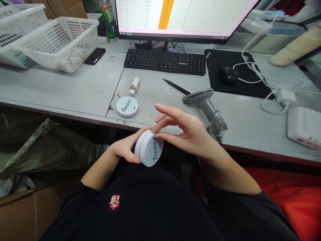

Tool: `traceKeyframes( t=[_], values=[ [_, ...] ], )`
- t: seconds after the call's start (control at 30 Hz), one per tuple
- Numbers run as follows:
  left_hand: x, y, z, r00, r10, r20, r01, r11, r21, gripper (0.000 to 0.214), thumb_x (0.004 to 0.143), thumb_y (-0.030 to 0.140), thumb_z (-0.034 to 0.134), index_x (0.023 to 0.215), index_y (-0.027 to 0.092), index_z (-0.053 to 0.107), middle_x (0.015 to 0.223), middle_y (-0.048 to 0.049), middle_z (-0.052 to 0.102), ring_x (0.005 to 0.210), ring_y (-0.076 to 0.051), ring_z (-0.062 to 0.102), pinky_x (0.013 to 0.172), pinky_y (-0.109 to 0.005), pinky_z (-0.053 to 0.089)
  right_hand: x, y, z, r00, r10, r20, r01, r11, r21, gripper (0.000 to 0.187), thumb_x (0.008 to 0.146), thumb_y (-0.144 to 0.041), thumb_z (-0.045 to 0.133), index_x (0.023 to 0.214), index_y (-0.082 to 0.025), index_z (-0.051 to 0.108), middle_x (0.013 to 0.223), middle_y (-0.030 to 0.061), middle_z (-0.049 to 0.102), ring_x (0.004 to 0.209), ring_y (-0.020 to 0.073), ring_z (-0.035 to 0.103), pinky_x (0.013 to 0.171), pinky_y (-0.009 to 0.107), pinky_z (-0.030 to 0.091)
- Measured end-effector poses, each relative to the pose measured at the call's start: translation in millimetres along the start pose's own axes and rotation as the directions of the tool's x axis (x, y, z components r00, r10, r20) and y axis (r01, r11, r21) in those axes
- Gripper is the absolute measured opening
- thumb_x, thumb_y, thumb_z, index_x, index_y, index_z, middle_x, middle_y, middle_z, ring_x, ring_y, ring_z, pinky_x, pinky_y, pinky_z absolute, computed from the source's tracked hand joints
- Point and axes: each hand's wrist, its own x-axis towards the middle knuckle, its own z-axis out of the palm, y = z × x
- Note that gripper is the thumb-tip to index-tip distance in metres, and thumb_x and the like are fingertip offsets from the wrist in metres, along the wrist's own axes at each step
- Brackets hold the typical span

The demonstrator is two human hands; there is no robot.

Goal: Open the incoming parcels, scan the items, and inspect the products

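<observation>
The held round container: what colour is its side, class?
The round container has a white side, seen in the head view.

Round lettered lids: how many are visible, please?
2: a lid between the left hand and the right hand, another lid on the desk. More may be hidden.

- Keyboard (165, 62): black, white legends.
- Held round tin (148, 151), nearer than keyboard: white, black lettering.
- Lying round tin (127, 106), before keyboard: pale-blue lid, black lettering, white rim.
- Tube (134, 86), before keyboard: white, brown band.
- Barcode scanner (204, 100), right-front of keyboard: grey.
- Basket (77, 50), left of keyboard: white, perforated.
- Monitor screen (185, 15), behind keyboard: white, orange column.
</observation>
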Motion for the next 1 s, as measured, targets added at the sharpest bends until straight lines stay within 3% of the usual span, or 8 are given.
traceKeyframes(
  t=[0.17, 0.37, 0.57, 0.73, 0.83, 1.0],
  values=[
    [0, -2, 0.7, 1.0, -0.023, 0.017, 0.024, 0.999, -0.025, 0.104, 0.062, 0.048, 0.091, 0.154, 0.027, 0.047, 0.146, -0.0166, 0.056, 0.136, -0.042, 0.053, 0.113, -0.056, 0.043, 1, -4, -5, 0.997, -0.059, 0.051, 0.064, 0.993, -0.101, 0.066, 0.103, -0.025, 0.063, 0.163, -0.037, 0.039, 0.105, 0.0019, 0.076, 0.096, 0.0213, 0.074, 0.095, 0.042, 0.061],
    [3, -13, 9.4, 1.0, 0.0, -0.011, -0.002, 0.972, -0.236, 0.102, 0.058, 0.055, 0.09, 0.15, 0.028, 0.052, 0.148, -0.0146, 0.055, 0.139, -0.042, 0.052, 0.114, -0.054, 0.043, 1, 0, 0, 0.986, -0.162, 0.034, 0.166, 0.965, -0.205, 0.066, 0.102, -0.017, 0.058, 0.163, -0.034, 0.036, 0.101, 0.0019, 0.072, 0.09, 0.0201, 0.071, 0.088, 0.04, 0.06],
    [-1, -8, 24.7, 0.986, -0.128, -0.102, 0.068, 0.889, -0.453, 0.121, 0.045, 0.071, 0.092, 0.149, 0.025, 0.051, 0.122, -0.0185, 0.07, 0.11, -0.041, 0.071, 0.086, -0.047, 0.059, -10, 7, -1, 0.988, 0.052, -0.148, -0.071, 0.989, -0.128, 0.057, 0.106, -0.033, 0.054, 0.161, -0.032, 0.039, 0.106, 0.0037, 0.073, 0.082, 0.021, 0.069, 0.086, 0.043, 0.064],
    [3, -9, 22.5, 0.982, -0.144, -0.119, 0.066, 0.862, -0.502, 0.129, 0.031, 0.079, 0.092, 0.143, 0.027, 0.055, 0.107, -0.0172, 0.074, 0.092, -0.038, 0.074, 0.074, -0.046, 0.06, -9, 8, -7, 0.985, 0.064, -0.162, -0.097, 0.973, -0.208, 0.049, 0.101, -0.029, 0.062, 0.149, -0.033, 0.057, 0.102, 0.002, 0.075, 0.086, 0.0211, 0.072, 0.091, 0.044, 0.062],
    [4, -13, 17.9, 0.978, -0.135, -0.16, 0.048, 0.89, -0.453, 0.126, 0.034, 0.079, 0.09, 0.143, 0.025, 0.057, 0.113, -0.0179, 0.073, 0.101, -0.04, 0.073, 0.08, -0.047, 0.06, -4, 4, -4, 0.993, 0.03, -0.115, -0.056, 0.972, -0.228, 0.056, 0.102, -0.022, 0.06, 0.156, -0.034, 0.051, 0.106, 0.002, 0.078, 0.097, 0.0226, 0.074, 0.096, 0.045, 0.06],
    [-1, -18, 9.2, 0.981, -0.055, -0.184, -0.001, 0.957, -0.291, 0.103, 0.051, 0.072, 0.087, 0.138, 0.022, 0.065, 0.129, -0.0166, 0.069, 0.127, -0.043, 0.062, 0.102, -0.05, 0.053, 6, -1, 3, 0.997, -0.076, -0.007, 0.072, 0.968, -0.239, 0.054, 0.101, -0.021, 0.065, 0.154, -0.031, 0.054, 0.105, 0.0021, 0.08, 0.096, 0.0223, 0.072, 0.087, 0.039, 0.058]
  ],
)
